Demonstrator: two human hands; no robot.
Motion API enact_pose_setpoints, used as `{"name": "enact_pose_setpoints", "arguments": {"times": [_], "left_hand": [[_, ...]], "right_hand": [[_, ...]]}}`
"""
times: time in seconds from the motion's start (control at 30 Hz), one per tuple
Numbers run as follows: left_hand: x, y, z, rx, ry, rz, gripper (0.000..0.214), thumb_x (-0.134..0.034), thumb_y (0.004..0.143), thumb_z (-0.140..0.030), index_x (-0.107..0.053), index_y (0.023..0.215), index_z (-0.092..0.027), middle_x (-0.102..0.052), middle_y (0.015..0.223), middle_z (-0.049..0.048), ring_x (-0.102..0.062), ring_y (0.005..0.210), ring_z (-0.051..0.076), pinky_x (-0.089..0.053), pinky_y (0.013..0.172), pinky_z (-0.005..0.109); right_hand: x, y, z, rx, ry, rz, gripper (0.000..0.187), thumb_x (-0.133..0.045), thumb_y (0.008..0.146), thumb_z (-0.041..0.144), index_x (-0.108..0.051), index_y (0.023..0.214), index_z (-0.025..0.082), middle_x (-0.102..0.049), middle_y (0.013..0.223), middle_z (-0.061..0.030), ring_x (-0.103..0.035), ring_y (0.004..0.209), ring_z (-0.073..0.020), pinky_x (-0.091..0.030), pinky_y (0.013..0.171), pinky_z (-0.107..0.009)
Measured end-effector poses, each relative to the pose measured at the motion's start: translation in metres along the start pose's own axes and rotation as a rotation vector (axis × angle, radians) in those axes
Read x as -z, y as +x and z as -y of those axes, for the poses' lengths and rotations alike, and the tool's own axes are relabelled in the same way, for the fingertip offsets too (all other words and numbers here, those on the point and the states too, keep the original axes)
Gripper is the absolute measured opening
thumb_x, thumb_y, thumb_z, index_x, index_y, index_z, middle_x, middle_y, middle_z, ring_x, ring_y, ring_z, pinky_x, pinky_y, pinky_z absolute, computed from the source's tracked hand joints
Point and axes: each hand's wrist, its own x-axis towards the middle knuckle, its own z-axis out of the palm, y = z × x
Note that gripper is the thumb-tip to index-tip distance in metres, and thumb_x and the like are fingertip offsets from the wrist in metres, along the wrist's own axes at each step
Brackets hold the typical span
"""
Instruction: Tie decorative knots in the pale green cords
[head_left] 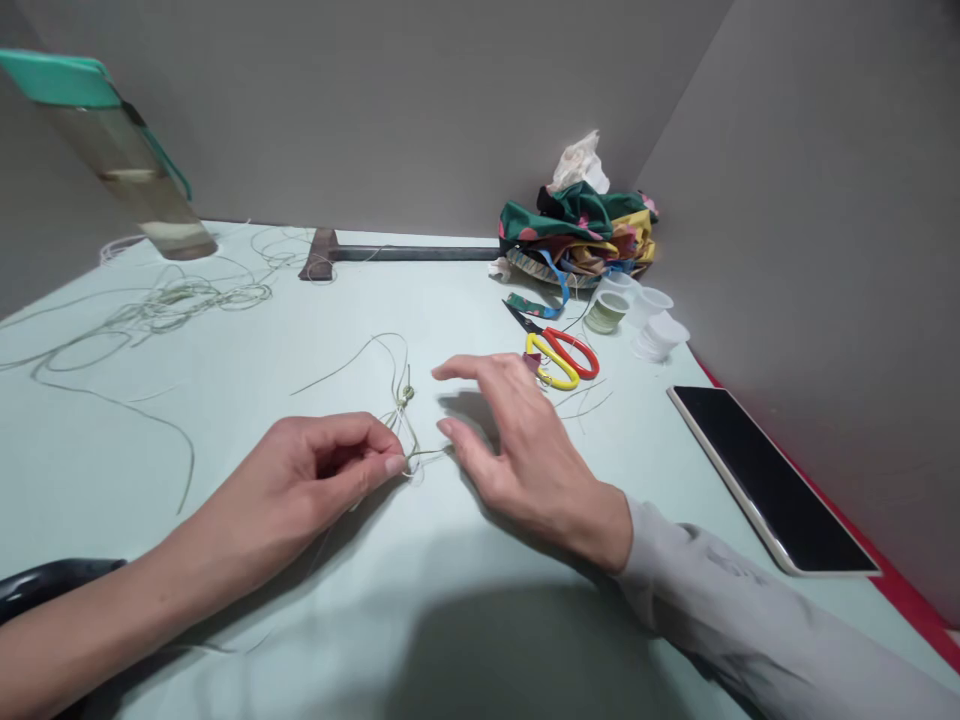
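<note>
A thin pale green cord with a small knot lies on the pale green table, its loose ends curving up and away. My left hand has its fingers curled and pinches the cord just below the knot, thumb against fingertip. My right hand hovers beside it with the fingers spread and slightly bent. Its thumb tip touches the cord's end near the left fingertips. Nothing is gripped in the right hand.
Red-and-yellow scissors lie just beyond my right hand. Small cups and a cord spool stand near a heap of coloured fabric. A phone lies at the right. Loose cord and a bottle sit at the left.
</note>
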Motion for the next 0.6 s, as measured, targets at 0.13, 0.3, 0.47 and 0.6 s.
{"name": "enact_pose_setpoints", "arguments": {"times": [0.13,0.3,0.47,0.6], "left_hand": [[0.001,0.001,-0.002,0.031,-0.081,0.018,0.035,-0.076,0.082,-0.055,-0.076,0.072,-0.021,-0.062,0.064,0.0004,-0.048,0.058,0.015,-0.039,0.051,0.025],[0.003,0.002,-0.001,0.033,-0.137,0.034,0.035,-0.081,0.077,-0.056,-0.078,0.07,-0.021,-0.065,0.066,0.0009,-0.053,0.062,0.016,-0.044,0.055,0.025],[0.003,0.0,0.002,0.018,-0.17,0.007,0.034,-0.082,0.077,-0.053,-0.075,0.067,-0.022,-0.062,0.063,-0.0008,-0.05,0.06,0.015,-0.041,0.053,0.024],[0.003,0.001,0.003,0.009,-0.185,0.014,0.031,-0.081,0.078,-0.052,-0.075,0.069,-0.022,-0.063,0.064,-0.0006,-0.05,0.058,0.015,-0.041,0.05,0.024]], "right_hand": [[0.003,-0.005,0.006,0.121,-0.069,-0.043,0.013,-0.062,0.105,0.029,-0.067,0.098,0.019,-0.068,0.09,-0.0063,-0.057,0.087,-0.0232,-0.043,0.084,-0.041],[-0.015,-0.008,0.008,0.244,-0.235,0.093,0.027,-0.055,0.111,0.029,-0.07,0.093,0.014,-0.066,0.086,-0.0071,-0.05,0.079,-0.0211,-0.036,0.073,-0.038],[-0.016,-0.009,0.01,0.239,-0.204,0.145,0.027,-0.051,0.108,0.015,-0.068,0.086,0.016,-0.064,0.086,-0.0063,-0.048,0.08,-0.0204,-0.04,0.075,-0.036],[0.002,-0.016,0.022,0.235,-0.122,0.22,0.024,-0.053,0.097,0.004,-0.063,0.081,0.018,-0.067,0.101,-0.008,-0.052,0.089,-0.0198,-0.046,0.078,-0.033]]}}
